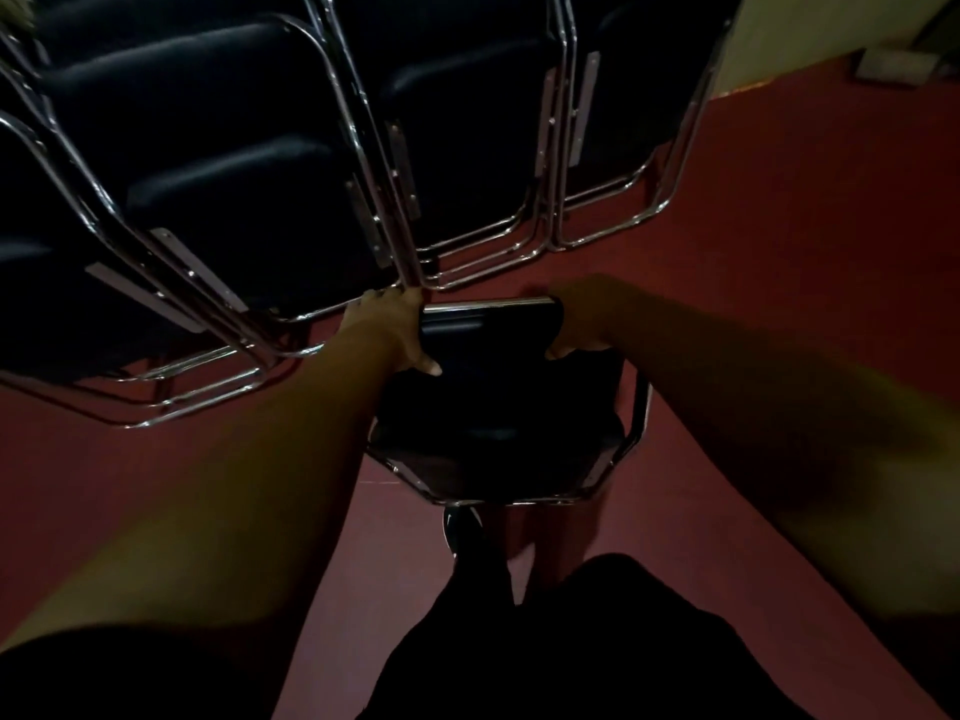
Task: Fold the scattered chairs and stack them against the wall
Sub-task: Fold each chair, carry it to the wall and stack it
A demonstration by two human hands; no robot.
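Note:
A black padded chair with a chrome frame point(498, 407) stands right in front of me, seen from above and behind. My left hand point(395, 330) grips the left end of its backrest, thumb curled over the near side. At the right end of the backrest, my right hand point(576, 324) grips the same way. Several folded chairs point(218, 163) of the same kind lean in rows just beyond it, from the far left to the upper middle. The held chair's seat is still down, and its legs are mostly hidden beneath it.
A red floor point(779, 226) spreads to the right and behind the chair. A pale wall point(810, 28) rises at the top right, with a small grey object point(893, 65) on the floor by it. My dark-clothed legs and one shoe point(462, 532) are below the chair.

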